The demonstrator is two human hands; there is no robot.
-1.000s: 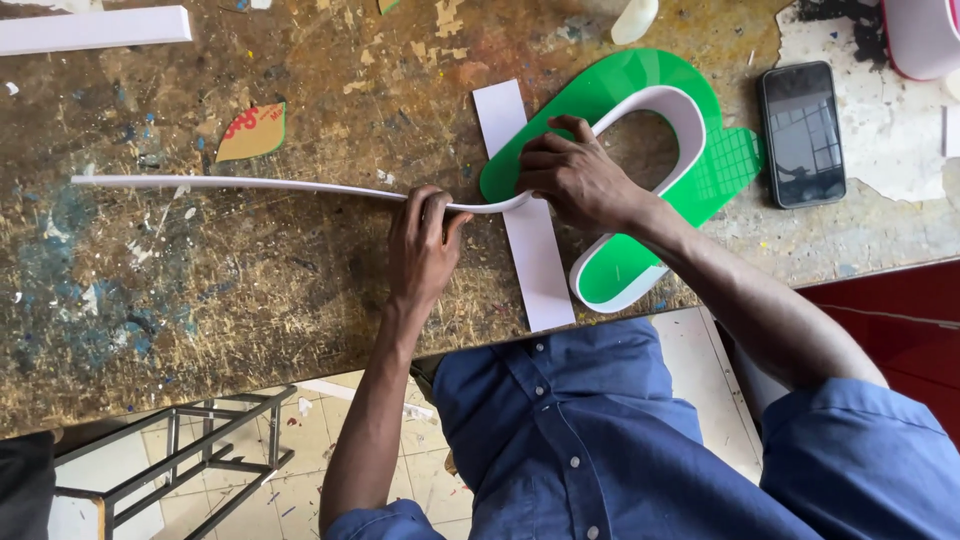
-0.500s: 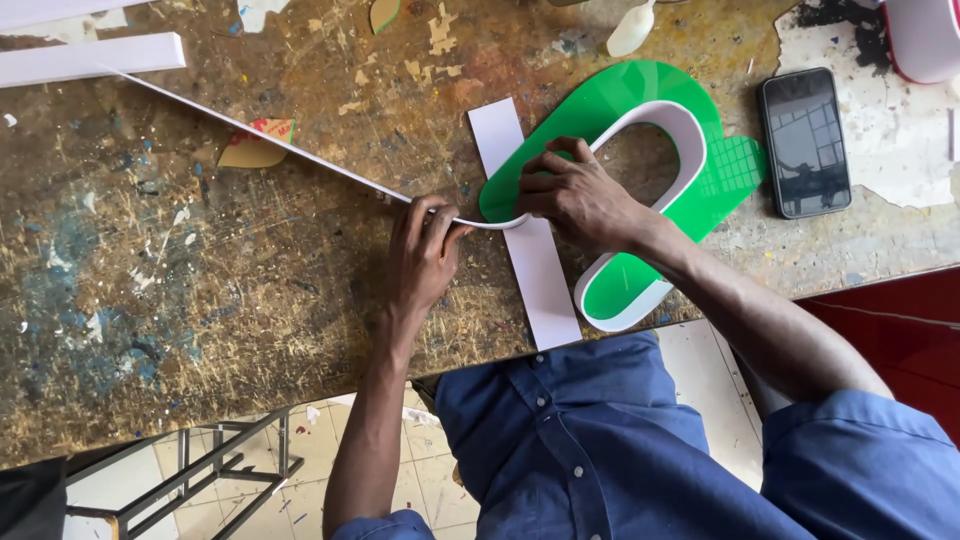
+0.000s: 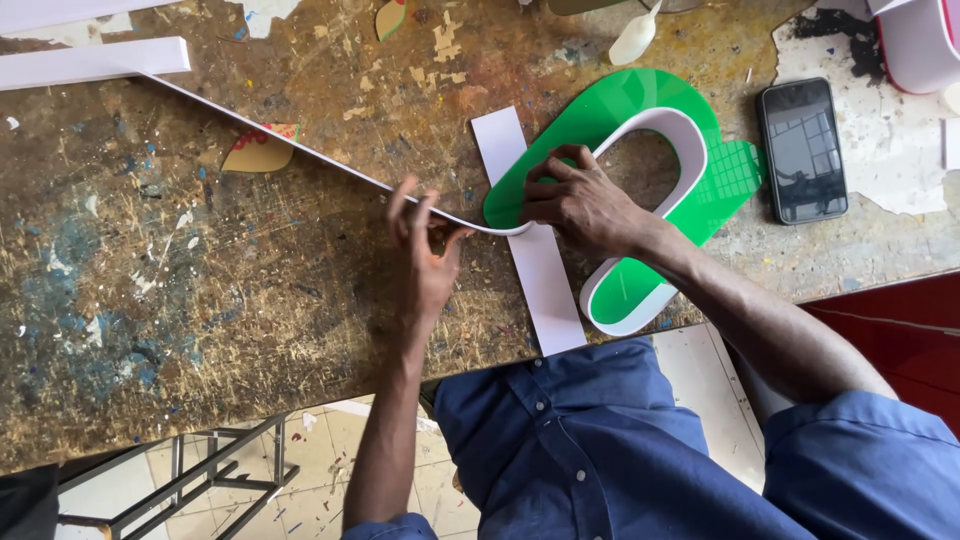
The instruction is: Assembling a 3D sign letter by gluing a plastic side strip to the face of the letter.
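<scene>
Closest to you, your blue shirt (image 3: 600, 450) fills the lower edge of the view, and both your forearms reach up from it over the worn, paint-stained counter (image 3: 200, 330). Your left hand (image 3: 425, 255) is on the near side of a long white strip (image 3: 300, 150); its fingers (image 3: 400, 200) stand up against the strip and the thumb presses from the other side, so the grip is closed on the strip at the place where it starts to bend. From there the strip runs straight and far to the left, up to the top left corner of the counter, where it meets a flat white bar (image 3: 95, 62). Your right hand (image 3: 580, 200) is just to the right, its fingers curled down and its grip pinching the same strip against the edge of a green flat shape (image 3: 640, 105). This green shape lies flat on the counter and has already a white strip wall (image 3: 690, 150) standing along its inner curve. Under your right hand, a wider flat white piece (image 3: 540, 280) lies across the counter and reaches its near edge. Behind the strip, a small tan scrap with coloured edge (image 3: 262, 150) lies on the counter. To the right of the green shape, well apart from your hands, a dark phone (image 3: 802, 150) lies with its screen up. At the far edge you can see a pale small spoon-like object (image 3: 638, 38) and, in the corner, a part of a white and pink piece (image 3: 920, 45).
</scene>
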